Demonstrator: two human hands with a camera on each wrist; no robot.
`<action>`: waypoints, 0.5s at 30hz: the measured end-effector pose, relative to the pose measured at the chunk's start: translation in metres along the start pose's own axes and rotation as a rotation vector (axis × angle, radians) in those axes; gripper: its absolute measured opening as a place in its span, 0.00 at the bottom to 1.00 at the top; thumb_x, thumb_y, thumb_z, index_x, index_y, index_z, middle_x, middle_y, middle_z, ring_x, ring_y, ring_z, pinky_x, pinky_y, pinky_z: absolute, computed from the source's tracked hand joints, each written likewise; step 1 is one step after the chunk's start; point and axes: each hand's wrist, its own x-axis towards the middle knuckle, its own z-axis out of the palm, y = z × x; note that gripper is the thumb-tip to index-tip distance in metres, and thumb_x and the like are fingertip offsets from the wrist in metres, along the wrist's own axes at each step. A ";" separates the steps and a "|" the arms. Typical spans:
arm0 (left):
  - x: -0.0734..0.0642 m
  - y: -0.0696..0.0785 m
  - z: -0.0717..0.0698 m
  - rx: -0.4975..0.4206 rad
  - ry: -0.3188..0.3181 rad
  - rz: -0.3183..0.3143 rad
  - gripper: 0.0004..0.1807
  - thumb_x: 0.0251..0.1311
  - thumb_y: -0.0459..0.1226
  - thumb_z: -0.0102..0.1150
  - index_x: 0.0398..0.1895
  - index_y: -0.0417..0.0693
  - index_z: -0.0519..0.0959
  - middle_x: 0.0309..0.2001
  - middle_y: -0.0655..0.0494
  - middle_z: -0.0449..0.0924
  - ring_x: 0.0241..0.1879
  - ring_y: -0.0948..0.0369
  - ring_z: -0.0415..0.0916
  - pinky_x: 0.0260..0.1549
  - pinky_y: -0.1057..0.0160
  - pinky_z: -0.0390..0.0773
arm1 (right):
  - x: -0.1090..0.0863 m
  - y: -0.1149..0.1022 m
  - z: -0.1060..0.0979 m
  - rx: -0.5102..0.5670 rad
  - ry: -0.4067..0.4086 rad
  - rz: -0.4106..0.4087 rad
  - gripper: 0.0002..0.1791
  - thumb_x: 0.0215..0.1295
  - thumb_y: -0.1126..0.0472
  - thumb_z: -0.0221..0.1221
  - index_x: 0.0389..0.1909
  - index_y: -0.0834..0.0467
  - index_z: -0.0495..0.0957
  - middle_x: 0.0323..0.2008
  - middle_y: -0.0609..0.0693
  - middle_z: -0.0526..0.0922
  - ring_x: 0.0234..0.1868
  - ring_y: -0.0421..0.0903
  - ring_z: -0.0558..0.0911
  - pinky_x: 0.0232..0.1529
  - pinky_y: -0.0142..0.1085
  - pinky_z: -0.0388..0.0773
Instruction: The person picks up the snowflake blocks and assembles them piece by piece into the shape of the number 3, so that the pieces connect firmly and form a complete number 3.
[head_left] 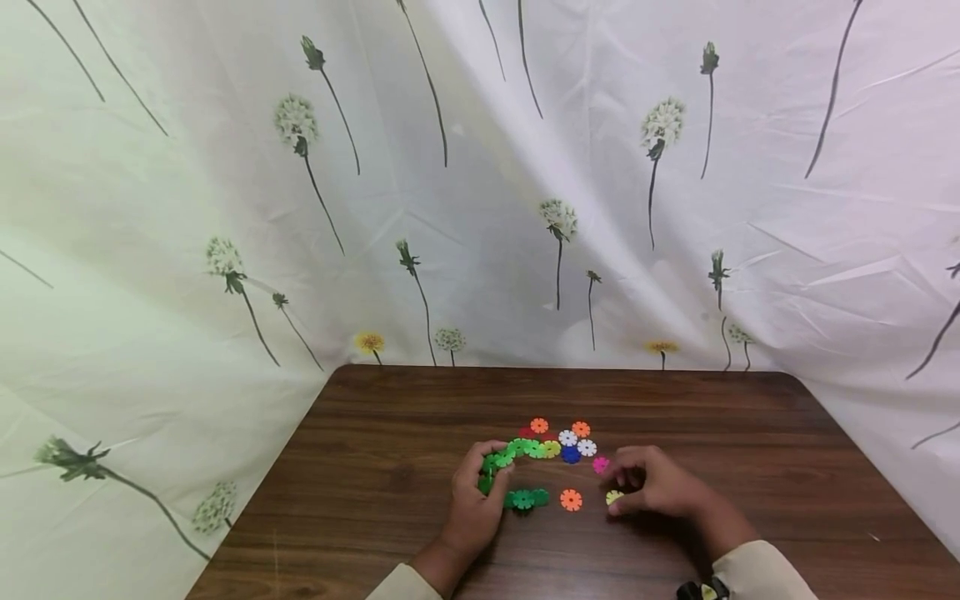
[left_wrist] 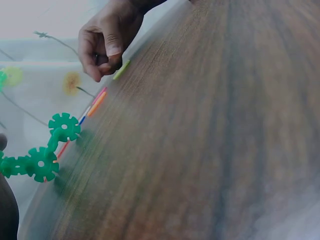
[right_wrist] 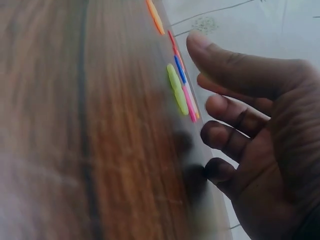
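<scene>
A curved chain of interlocking flower-shaped discs [head_left: 522,498], dark green to bright green, is gripped at its bend by my left hand [head_left: 474,493]. At its far end sits a yellow-green disc [head_left: 551,449]; whether that one is joined cannot be told. Part of the chain is hidden by the fingers. My right hand [head_left: 656,483] hovers beside a loose yellow disc [head_left: 613,497], fingers loosely bent. In the right wrist view the yellow disc [right_wrist: 177,90] lies flat on the table, apart from the thumb and fingertips. An orange disc [head_left: 571,500] lies between the hands.
Behind the hands lie loose discs: pink [head_left: 601,465], blue [head_left: 571,454], white [head_left: 587,448], orange [head_left: 581,429] and red [head_left: 528,433]. The brown wooden table [head_left: 360,467] meets a floral cloth [head_left: 495,250] at its back and sides.
</scene>
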 end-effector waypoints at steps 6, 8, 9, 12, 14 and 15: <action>0.000 0.001 0.000 -0.008 0.002 -0.002 0.15 0.76 0.31 0.64 0.61 0.49 0.79 0.55 0.54 0.84 0.55 0.53 0.86 0.57 0.65 0.85 | -0.002 0.003 -0.004 0.029 -0.032 0.014 0.17 0.57 0.59 0.82 0.44 0.58 0.89 0.35 0.57 0.83 0.34 0.44 0.79 0.34 0.32 0.78; 0.000 0.001 0.000 -0.006 0.003 0.003 0.15 0.76 0.31 0.64 0.61 0.48 0.79 0.54 0.55 0.84 0.54 0.56 0.85 0.57 0.65 0.85 | -0.002 0.004 -0.005 0.025 -0.038 0.017 0.16 0.56 0.60 0.82 0.44 0.58 0.89 0.35 0.57 0.83 0.35 0.43 0.79 0.34 0.31 0.78; 0.000 0.001 0.000 -0.004 0.003 0.003 0.15 0.76 0.31 0.64 0.62 0.49 0.79 0.54 0.55 0.83 0.54 0.58 0.85 0.57 0.65 0.85 | -0.002 0.005 -0.005 0.018 -0.042 0.022 0.16 0.56 0.60 0.82 0.43 0.57 0.89 0.35 0.56 0.83 0.35 0.41 0.79 0.34 0.31 0.77; 0.000 0.001 0.000 0.000 0.001 0.004 0.15 0.76 0.31 0.64 0.62 0.49 0.79 0.54 0.56 0.83 0.54 0.62 0.84 0.58 0.65 0.85 | -0.002 0.005 -0.006 -0.007 -0.052 0.035 0.15 0.56 0.59 0.82 0.42 0.56 0.90 0.35 0.54 0.83 0.35 0.39 0.78 0.34 0.30 0.77; -0.001 0.001 0.000 0.005 0.001 0.002 0.15 0.76 0.31 0.64 0.62 0.50 0.79 0.55 0.56 0.83 0.55 0.64 0.83 0.59 0.64 0.84 | -0.001 0.004 -0.006 -0.013 -0.063 0.050 0.14 0.56 0.59 0.82 0.41 0.55 0.89 0.35 0.52 0.82 0.35 0.37 0.77 0.35 0.30 0.76; -0.001 0.001 0.000 0.008 0.001 0.001 0.16 0.76 0.30 0.64 0.62 0.51 0.79 0.55 0.57 0.83 0.56 0.64 0.83 0.59 0.64 0.84 | -0.001 0.003 -0.006 -0.016 -0.070 0.059 0.13 0.56 0.59 0.81 0.40 0.54 0.89 0.36 0.52 0.82 0.36 0.37 0.77 0.35 0.30 0.76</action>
